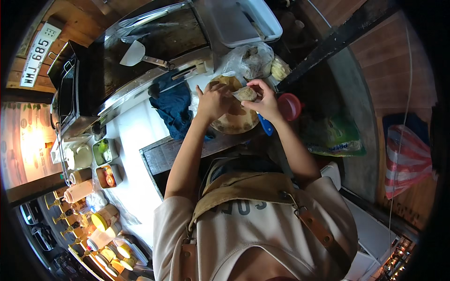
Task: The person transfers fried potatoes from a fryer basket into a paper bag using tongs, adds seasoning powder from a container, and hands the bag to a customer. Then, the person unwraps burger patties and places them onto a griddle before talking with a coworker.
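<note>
Over a round wooden chopping board (228, 123), my right hand (266, 102) grips a small pale brown lump (247, 94), its kind unclear, between thumb and fingers. Clear plastic wrap (236, 93) shows at the lump's left side. My left hand (213, 99) is beside it, little finger stuck out, the other fingers bent toward the plastic as if pinching its edge; the fingertips are partly hidden. Behind the board lies a clear plastic bag (255, 61) with brownish lumps inside. A blue-handled tool, likely a knife (266, 125), lies at the board's right edge.
A griddle (183, 28) with a scraper (136, 54) and tongs is at the far left. A dark blue cloth (171, 110) lies left of the board, a pink bowl (289, 107) right of it. A white tray (225, 28) stands behind. Bottles and vegetable containers (108, 176) line the left.
</note>
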`<state>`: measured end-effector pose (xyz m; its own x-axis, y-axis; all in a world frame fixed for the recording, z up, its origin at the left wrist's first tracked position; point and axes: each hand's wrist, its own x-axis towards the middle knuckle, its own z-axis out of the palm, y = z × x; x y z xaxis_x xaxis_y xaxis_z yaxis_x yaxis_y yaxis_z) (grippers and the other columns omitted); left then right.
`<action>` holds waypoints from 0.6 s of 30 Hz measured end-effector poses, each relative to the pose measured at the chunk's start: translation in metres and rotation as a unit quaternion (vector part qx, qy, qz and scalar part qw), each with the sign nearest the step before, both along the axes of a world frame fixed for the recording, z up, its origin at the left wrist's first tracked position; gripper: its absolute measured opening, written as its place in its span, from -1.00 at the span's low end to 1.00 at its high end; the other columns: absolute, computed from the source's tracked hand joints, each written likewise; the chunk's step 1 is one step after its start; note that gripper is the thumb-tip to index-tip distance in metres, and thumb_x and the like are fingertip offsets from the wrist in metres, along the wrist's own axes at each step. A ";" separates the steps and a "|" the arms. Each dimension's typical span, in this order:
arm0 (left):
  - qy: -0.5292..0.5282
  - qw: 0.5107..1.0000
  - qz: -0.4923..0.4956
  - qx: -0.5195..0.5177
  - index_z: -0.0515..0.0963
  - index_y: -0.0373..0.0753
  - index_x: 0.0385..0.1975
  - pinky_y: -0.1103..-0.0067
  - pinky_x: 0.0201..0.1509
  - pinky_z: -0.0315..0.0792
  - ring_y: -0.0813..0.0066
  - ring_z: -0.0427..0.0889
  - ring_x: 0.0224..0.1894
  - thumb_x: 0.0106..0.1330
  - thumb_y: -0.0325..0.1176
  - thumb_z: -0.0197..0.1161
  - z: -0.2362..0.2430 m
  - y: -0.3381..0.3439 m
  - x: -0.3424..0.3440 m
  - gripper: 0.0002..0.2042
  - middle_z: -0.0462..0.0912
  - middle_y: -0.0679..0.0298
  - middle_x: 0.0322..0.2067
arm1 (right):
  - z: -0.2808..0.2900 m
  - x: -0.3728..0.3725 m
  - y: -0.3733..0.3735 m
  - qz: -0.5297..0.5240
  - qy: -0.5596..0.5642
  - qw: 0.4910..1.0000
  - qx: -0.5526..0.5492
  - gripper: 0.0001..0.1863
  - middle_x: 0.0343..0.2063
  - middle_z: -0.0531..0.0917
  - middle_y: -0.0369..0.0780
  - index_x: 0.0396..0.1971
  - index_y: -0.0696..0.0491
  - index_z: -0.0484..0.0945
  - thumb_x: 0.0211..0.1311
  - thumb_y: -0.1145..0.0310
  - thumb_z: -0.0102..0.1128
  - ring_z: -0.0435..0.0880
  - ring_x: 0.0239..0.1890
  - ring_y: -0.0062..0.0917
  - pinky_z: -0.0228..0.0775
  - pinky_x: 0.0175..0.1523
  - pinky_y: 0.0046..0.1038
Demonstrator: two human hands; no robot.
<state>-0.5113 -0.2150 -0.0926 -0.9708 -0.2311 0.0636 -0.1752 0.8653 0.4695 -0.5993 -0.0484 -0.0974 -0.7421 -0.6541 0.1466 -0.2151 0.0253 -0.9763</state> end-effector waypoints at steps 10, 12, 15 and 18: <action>0.141 0.927 0.011 0.348 0.57 -0.35 -0.41 0.59 -0.20 0.39 0.51 0.53 -0.29 0.01 -0.43 0.30 0.019 0.012 0.018 -0.83 0.60 0.20 -0.41 | 0.017 0.012 -0.001 0.034 -0.392 0.901 -0.185 -0.55 -0.17 0.42 -0.33 -0.07 0.01 0.33 -0.03 0.58 0.17 0.42 -0.10 -0.59 0.33 -0.05 -0.43; 0.161 0.911 0.007 0.381 0.56 -0.38 -0.40 0.60 -0.21 0.38 0.54 0.52 -0.31 0.03 -0.45 0.28 0.018 0.013 0.023 -0.84 0.59 0.22 -0.43 | 0.020 0.016 -0.001 0.051 -0.413 0.883 -0.216 -0.55 -0.15 0.42 -0.33 -0.06 -0.01 0.33 0.00 0.57 0.16 0.42 -0.08 -0.57 0.33 -0.04 -0.42; 0.207 0.877 0.024 0.432 0.56 -0.42 -0.42 0.64 -0.21 0.37 0.57 0.51 -0.33 0.04 -0.51 0.26 0.018 0.013 0.032 -0.87 0.58 0.23 -0.45 | 0.029 0.018 -0.007 0.094 -0.454 0.853 -0.239 -0.55 -0.11 0.42 -0.34 -0.03 -0.02 0.32 0.03 0.54 0.15 0.42 -0.06 -0.55 0.34 -0.04 -0.42; 0.246 0.860 0.067 0.443 0.54 -0.42 -0.50 0.70 -0.22 0.34 0.59 0.49 -0.35 0.03 -0.59 0.24 0.035 0.005 0.044 -0.94 0.55 0.24 -0.46 | 0.047 0.023 -0.024 0.148 -0.475 0.837 -0.228 -0.53 -0.10 0.43 -0.32 0.00 -0.01 0.30 0.04 0.51 0.15 0.44 -0.07 -0.56 0.36 -0.05 -0.43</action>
<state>-0.4675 -0.2104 -0.0574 -0.8380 -0.5077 0.1997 0.1623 0.1175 0.9797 -0.5765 -0.0719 -0.0508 -0.4810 -0.8667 -0.1325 0.7326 -0.3142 -0.6038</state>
